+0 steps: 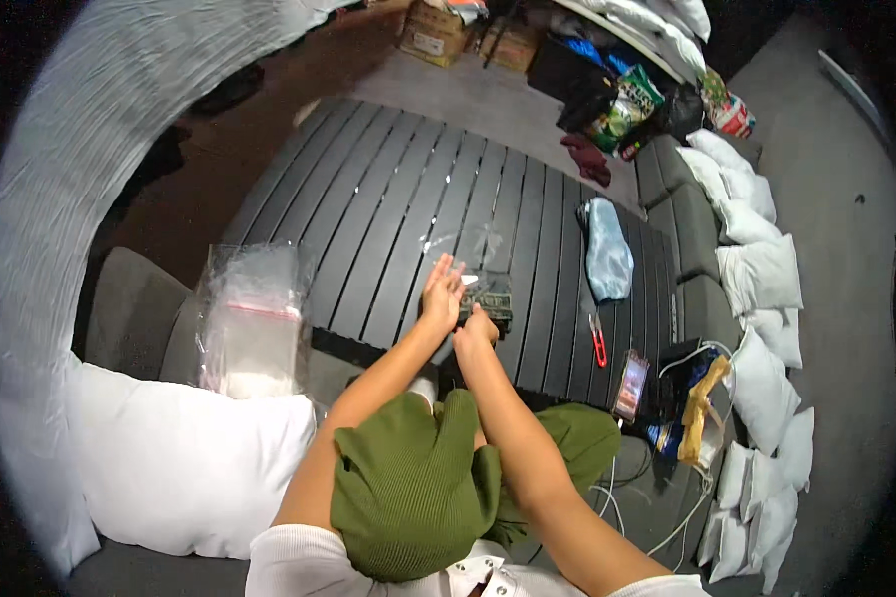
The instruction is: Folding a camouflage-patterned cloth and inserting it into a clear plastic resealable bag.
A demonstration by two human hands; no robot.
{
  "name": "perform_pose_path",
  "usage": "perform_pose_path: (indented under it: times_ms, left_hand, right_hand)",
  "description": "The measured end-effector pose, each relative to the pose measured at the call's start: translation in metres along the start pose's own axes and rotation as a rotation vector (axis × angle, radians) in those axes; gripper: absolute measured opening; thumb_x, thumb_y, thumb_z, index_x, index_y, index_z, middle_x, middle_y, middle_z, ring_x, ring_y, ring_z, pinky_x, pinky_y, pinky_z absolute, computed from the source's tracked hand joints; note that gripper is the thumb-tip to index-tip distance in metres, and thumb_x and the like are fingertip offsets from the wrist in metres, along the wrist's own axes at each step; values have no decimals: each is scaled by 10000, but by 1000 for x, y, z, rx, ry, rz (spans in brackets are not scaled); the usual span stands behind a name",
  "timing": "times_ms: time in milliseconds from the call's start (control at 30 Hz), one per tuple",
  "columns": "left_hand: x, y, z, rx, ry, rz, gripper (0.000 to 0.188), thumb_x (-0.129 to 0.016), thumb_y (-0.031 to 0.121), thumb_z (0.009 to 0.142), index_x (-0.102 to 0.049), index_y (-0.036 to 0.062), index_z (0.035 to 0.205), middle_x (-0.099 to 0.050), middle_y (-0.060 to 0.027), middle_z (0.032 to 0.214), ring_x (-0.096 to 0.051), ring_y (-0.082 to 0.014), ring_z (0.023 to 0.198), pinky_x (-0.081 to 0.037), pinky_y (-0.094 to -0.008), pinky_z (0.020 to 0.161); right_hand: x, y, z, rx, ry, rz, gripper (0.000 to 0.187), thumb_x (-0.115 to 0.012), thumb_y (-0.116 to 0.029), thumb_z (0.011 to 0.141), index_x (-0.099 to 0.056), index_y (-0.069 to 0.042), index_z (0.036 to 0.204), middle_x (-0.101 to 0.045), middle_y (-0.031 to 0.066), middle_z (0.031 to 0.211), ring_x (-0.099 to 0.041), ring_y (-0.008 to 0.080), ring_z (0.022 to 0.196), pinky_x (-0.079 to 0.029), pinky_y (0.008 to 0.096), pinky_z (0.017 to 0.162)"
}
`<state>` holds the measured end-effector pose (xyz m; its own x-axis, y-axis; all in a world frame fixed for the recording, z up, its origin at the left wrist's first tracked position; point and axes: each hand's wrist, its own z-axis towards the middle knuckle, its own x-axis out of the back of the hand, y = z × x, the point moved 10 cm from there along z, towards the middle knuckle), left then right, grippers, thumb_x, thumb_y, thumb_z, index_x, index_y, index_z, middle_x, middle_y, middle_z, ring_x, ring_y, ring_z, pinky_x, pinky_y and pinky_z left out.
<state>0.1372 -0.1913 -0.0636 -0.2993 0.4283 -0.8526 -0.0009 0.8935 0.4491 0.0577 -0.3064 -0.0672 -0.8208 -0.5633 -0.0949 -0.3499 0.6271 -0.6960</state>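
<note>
A small dark packet with a greenish pattern (493,304) lies at the near edge of the slatted table. Clear, crinkled plastic film (468,242) spreads out just beyond it. My right hand (477,328) is closed at the packet's near left side, its fingers bent against it. On the left of the packet, my left hand (442,294) has its fingers stretched out and apart, close to the film. Whether the film touches the left fingers is hard to make out. What lies inside the packet is hidden.
The dark slatted table (388,189) carries a light blue cloth bundle (607,249), red-handled snips (597,341) and, at its right edge, a lit phone (630,385). A stack of clear plastic bags (259,328) lies left. White pillows (757,274) line the right-hand sofa. Cables run near my right knee.
</note>
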Motion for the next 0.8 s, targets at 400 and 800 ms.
perform_pose_path:
  times_ms: [400,800]
  left_hand:
    - [-85,185,-75,-949,-196,1532,271,-496,-35,742,-635,65,952,-631,-97,941,-620,-210,809,-481,-272,697]
    - [-96,103,-104,-1035,-530,1961,378,-515,19,741,-530,51,1117,-568,-71,1110,-609,-228,897,-521,-305,652]
  right_hand:
    - [49,-7,19,-14,-546,158,207,-499,-116,677,-548,-25,856,-598,102,890,-595,279,844,-495,411,778]
    - [49,2,-31,-506,-1020,-30,258,-437,-64,737,-504,50,959,-596,154,958,-619,250,871,-536,396,767]
